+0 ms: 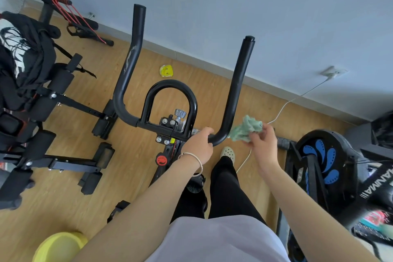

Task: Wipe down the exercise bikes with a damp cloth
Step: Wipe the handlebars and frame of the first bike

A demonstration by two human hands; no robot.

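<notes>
Pale lilac shirt fabric [217, 240] fills the bottom edge, with black trousers [227, 193] and a light perforated shoe [228, 153] below it on the floor [70, 176], which is warm wood-look planking. Both hands are busy. The left hand [198, 145], a thin bracelet [191, 155] on its wrist, is curled around the black handlebar [236, 83] of the exercise bike [168, 125] just before the right-side bend. The right hand [262, 144] pinches a crumpled green cloth [246, 128], bunched up against the base of the handlebar's right upright.

A grey-blue wall [234, 6] meets the floor along a pale skirting board [212, 64] that runs diagonally across the view. A white socket [332, 72] sits low on the wall, and a white cable [285, 106] trails from it down to the floor beside the shoe. A small yellow packet [167, 71] lies on the planks near the skirting. Black padded gym equipment [42, 102] with red cords [70, 15] stands to the left. To the right stands a second machine [325, 155] with a blue-patterned black disc. A yellow rounded object [59, 247] sits at the lower left corner.
</notes>
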